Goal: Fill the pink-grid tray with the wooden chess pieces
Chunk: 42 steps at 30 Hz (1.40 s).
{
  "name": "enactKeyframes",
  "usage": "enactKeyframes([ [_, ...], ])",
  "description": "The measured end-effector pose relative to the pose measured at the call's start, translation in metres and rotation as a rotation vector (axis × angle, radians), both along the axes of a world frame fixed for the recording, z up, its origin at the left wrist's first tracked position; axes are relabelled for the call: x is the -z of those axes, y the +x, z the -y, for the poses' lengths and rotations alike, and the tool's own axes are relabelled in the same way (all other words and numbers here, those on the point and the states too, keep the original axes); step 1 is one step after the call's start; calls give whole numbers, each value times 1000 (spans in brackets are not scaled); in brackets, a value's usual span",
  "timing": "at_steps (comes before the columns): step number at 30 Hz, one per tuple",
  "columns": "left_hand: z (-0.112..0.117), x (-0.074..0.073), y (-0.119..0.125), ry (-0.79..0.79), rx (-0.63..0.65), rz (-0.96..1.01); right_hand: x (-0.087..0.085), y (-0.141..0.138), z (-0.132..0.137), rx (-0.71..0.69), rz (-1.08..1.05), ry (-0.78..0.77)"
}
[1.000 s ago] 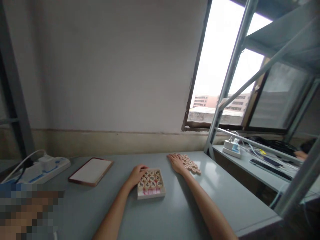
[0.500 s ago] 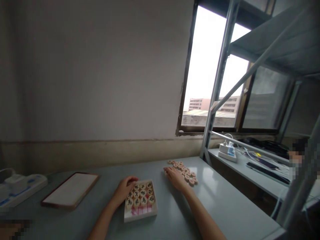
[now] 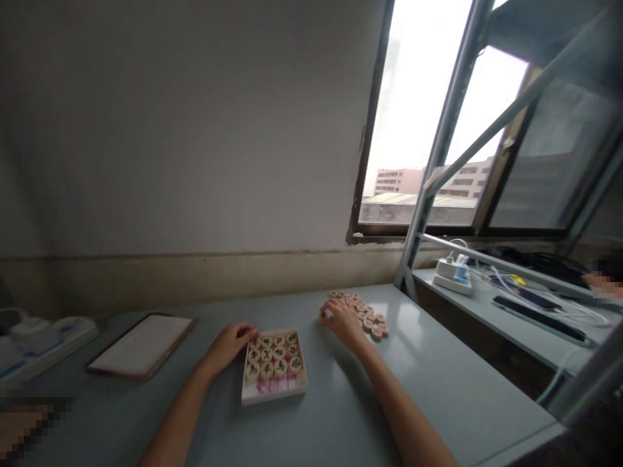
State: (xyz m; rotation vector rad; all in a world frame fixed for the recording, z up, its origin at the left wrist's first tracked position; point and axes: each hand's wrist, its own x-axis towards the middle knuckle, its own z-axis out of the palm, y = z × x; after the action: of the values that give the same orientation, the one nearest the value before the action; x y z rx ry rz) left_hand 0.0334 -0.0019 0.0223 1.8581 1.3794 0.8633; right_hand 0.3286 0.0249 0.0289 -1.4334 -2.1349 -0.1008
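A shallow white box [image 3: 275, 390] holds several round Chinese chess pieces [image 3: 266, 355] with black characters, laid in rows. Pink marks show on the bare strip at its near end. At the box's far left corner, my left hand [image 3: 228, 347] has its fingers curled in, the tips closed on the rim. To the right of the box, my right hand [image 3: 344, 322] pinches one Chinese chess piece [image 3: 327, 316] between thumb and fingers. Beyond and beside that hand lie several loose pieces [image 3: 370, 318] with reddish characters, partly hidden by it.
On the left of the grey table [image 3: 311, 428] lie a flat brown-edged white lid or tray [image 3: 141, 346] and a white power strip [image 3: 73, 334]. A metal bed frame post [image 3: 423, 201] stands at the right, near another desk [image 3: 516, 305] with cables.
My left hand has drawn back from over the pieces to the box's corner. A piece now shows in my right hand's fingers. The view has tilted slightly down and turned.
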Motion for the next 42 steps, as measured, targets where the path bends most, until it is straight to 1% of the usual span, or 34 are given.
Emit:
enactKeyframes([
  [2,1,1,1,-9,14,-8,-1,-3,0,-1,-66,20],
  [4,1,2,0,19,-34,-31,-3,-10,1,-45,-138,6],
  [7,2,3,-2,46,-123,-61,-7,-32,10,-205,-223,-50],
  [9,4,4,-4,30,-133,-82,-12,-56,22,-312,-259,-91],
  [11,5,5,-5,6,-111,-107,-15,-82,36,-412,-239,-136],
  [13,5,5,-6,-4,-93,-115,-15,-105,51,-501,-158,-169],
  [16,4,7,-6,9,-70,-100,-12,-121,66,-564,-103,-172],
  [21,1,10,-10,35,-3,-108,-9,-116,67,-629,-156,-196],
  [28,0,10,-10,16,6,-92,-9,-116,67,-784,-101,-224],
  [34,0,9,-8,-21,-3,-116,-3,-115,63,-811,-55,-233],
  [37,0,11,-7,5,3,-152,2,-115,60,-835,-13,-249],
  [39,-1,14,-7,8,-22,-187,4,-116,59,-829,-3,-249],
  [42,-1,16,-7,6,-40,-203,3,-115,61,-780,18,-232],
])
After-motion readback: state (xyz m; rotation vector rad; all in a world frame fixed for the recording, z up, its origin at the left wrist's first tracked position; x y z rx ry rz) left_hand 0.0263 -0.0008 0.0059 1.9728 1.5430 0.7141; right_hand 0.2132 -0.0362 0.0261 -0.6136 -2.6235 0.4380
